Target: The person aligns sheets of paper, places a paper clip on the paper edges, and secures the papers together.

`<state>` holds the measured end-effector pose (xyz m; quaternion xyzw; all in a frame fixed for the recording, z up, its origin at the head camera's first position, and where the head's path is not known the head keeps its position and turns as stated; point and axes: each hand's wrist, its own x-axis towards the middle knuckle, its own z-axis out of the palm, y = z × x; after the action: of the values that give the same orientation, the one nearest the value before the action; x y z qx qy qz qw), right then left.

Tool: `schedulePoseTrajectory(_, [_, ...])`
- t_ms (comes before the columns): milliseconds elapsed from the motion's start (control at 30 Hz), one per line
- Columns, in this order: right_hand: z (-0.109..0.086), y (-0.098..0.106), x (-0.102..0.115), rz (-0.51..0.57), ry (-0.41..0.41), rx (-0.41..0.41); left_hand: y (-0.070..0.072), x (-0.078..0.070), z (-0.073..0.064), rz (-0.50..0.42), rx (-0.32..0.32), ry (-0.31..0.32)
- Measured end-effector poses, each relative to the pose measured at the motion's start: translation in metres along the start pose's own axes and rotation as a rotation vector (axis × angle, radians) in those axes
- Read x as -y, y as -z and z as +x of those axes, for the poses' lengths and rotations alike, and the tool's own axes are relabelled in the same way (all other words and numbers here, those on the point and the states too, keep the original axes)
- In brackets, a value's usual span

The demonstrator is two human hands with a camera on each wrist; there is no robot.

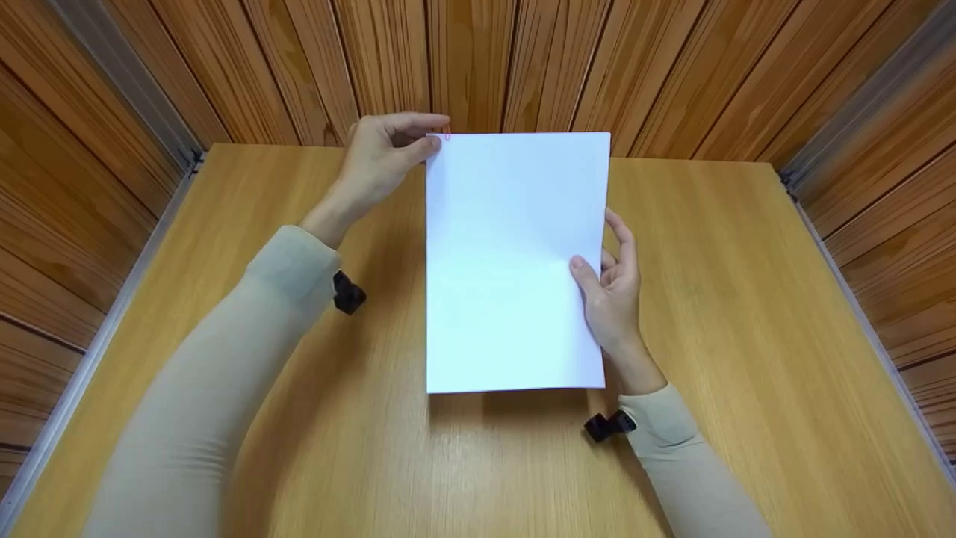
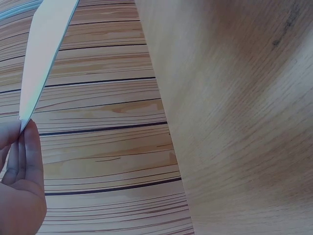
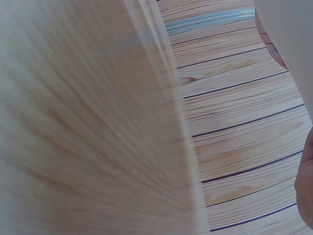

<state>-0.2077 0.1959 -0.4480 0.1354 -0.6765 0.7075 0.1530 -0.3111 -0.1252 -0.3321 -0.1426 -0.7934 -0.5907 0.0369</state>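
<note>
Upright white paper is held up over the table, its blank face toward the head camera. A small red paper clip sits on its top edge close to the left corner. My left hand pinches that corner, thumb in front and index finger stretched out above the clip. In the left wrist view the paper appears nearly edge-on, its corner between thumb and fingers. My right hand grips the right edge, thumb on the front face and the other fingers partly hidden behind.
A wooden table lies beneath the paper, which casts a shadow on it. Wood-plank walls stand at the back and both sides, with metal rails along the table's sides. A black wrist camera is worn at the left cuff.
</note>
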Motion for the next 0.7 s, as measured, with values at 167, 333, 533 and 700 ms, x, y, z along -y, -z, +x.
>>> schedulePoseTrajectory(167, [-0.0002, 0.0003, 0.0004, 0.004, -0.003, -0.002, -0.0006, -0.0001, 0.0003, 0.000, -0.001, 0.007])
schedulePoseTrajectory(333, [-0.0001, 0.0003, -0.0001, 0.008, -0.001, 0.004, -0.0001, -0.0005, -0.0004, 0.006, -0.002, 0.030])
schedulePoseTrajectory(533, [0.0003, 0.0010, -0.0008, 0.017, -0.003, 0.007, 0.0006, -0.0007, -0.0004, 0.017, 0.009, 0.026])
schedulePoseTrajectory(700, [0.0002, 0.0013, -0.0007, -0.001, -0.001, 0.010, 0.0013, -0.0010, -0.0009, 0.025, 0.012, 0.032])
